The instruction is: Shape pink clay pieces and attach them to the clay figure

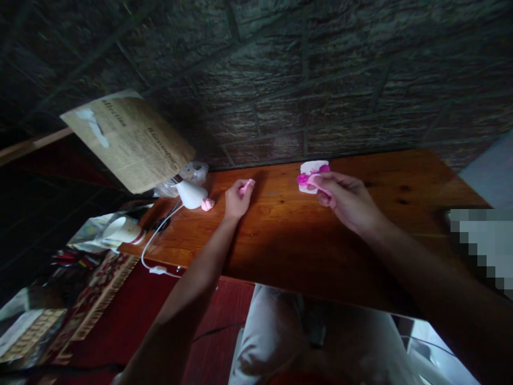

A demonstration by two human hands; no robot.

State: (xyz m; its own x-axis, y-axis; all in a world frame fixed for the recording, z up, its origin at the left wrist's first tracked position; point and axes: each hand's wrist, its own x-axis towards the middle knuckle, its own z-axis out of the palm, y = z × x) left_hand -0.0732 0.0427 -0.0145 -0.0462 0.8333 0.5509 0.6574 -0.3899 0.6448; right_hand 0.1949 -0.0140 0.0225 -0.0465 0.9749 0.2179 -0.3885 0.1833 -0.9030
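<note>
Near the far edge of the wooden surface (288, 235), seen from the head camera, both bare hands rest on the boards, well apart from each other. The left hand (237, 200) sits toward the left part of the far edge, its fingers (244, 191) curled together and pinching a small pink piece (247, 185) that sticks out above the knuckles. The right hand (348, 200) lies nearer the middle of the far edge, its fingers (326, 188) pressed together around a bright pink lump (303, 178), which it holds against a small white pad (313, 170) lying flat on the surface just short of the wall. How much of the lump the hand covers cannot be told.

At the left end of the surface stands a white lamp-like object (191, 194) with a pale pink blob (207, 204) touching its base, and a white cable (154, 240) runs from it over the near-left corner. Behind it leans a sheet of old newspaper (130, 141) against the dark brick-patterned wall (320, 80). Beyond the left edge, lower down, lies a white cup (120, 231).
</note>
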